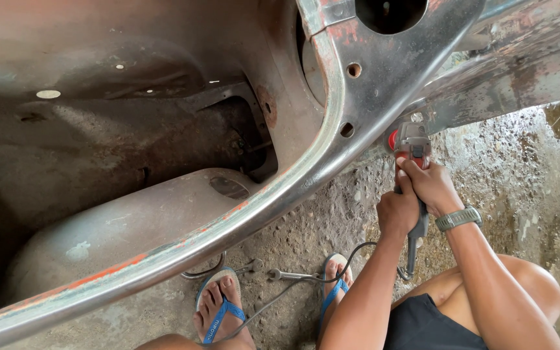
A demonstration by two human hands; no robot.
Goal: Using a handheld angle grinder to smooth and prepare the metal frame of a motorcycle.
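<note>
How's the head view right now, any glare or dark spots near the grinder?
Head view: even daylight, sharp on the red-and-grey angle grinder gripped by both hands, left hand, right hand; glare streaks the bare curved metal edge; the rusty car-body interior lies in deep shadow; wide-angle bending at the edges.

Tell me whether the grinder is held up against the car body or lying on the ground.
Held up. Both hands, left and right, grip the grinder, its head against the stripped metal car body, well above the concrete floor.

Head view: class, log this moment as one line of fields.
left hand: grips angle grinder body | right hand: on grinder top | grinder head: at stripped car body edge | ground: spanner, cable
</note>
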